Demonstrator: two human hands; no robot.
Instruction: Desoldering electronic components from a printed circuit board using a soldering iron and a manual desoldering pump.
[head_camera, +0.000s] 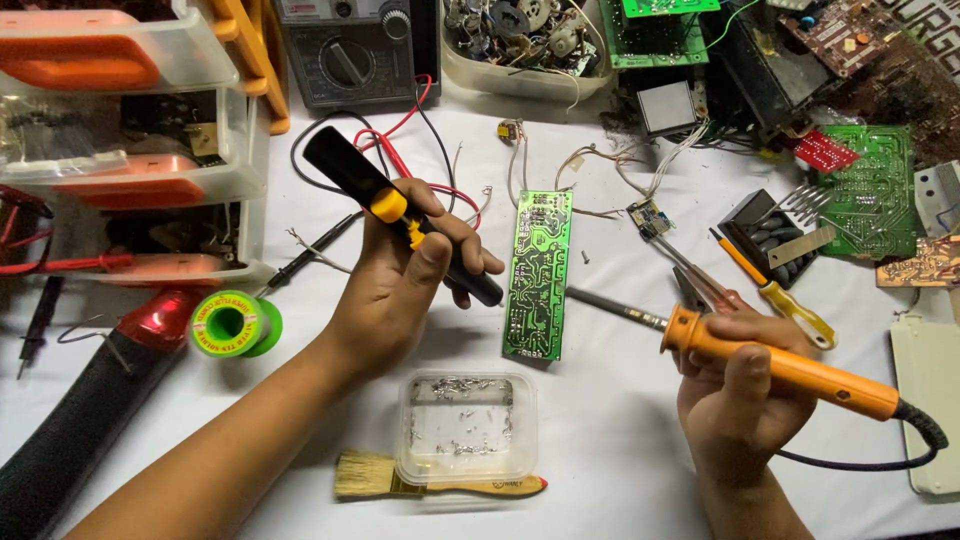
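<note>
A black-and-yellow desoldering pump is gripped by the left hand, an orange soldering iron by the right hand; a clear lidded box sits near the table's front edge, a green solder spool toward its left edge.

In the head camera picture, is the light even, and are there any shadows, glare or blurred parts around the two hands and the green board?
Head view: bright, even light on the white table; soft shadows under the left hand and right hand; mild shine on the clear plastic box; the green circuit board and orange soldering iron look sharp; the clutter at the top edge is dimmer.

Both forearms bare — no sleeves, rings or watch.
</note>
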